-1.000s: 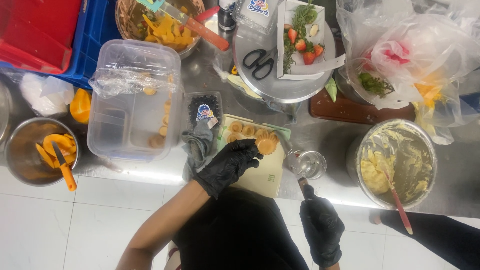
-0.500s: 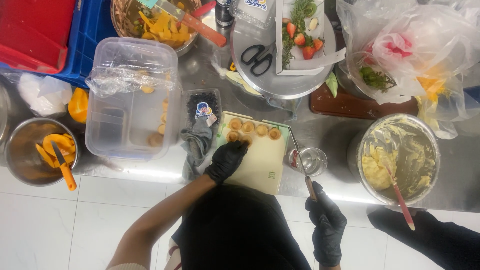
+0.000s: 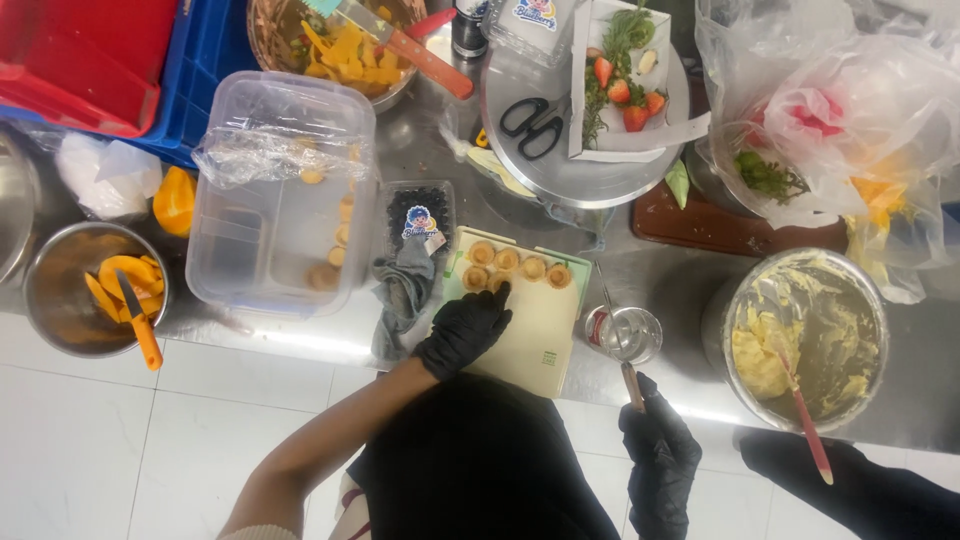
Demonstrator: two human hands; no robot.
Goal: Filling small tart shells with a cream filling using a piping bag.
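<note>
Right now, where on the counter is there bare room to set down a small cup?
The near half of the cutting board, below the tart shells, is bare, beside the left hand. A bare steel strip runs between the small cup and the wooden board. The back of the counter is crowded around the round tray and clear tub.

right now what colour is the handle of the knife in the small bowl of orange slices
Orange. The knife lies in the metal bowl at far left, clearest in the head view.

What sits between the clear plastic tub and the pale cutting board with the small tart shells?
In the head view, a small clear punnet of blueberries and a crumpled grey cloth lie between the clear plastic tub and the pale cutting board.
</note>
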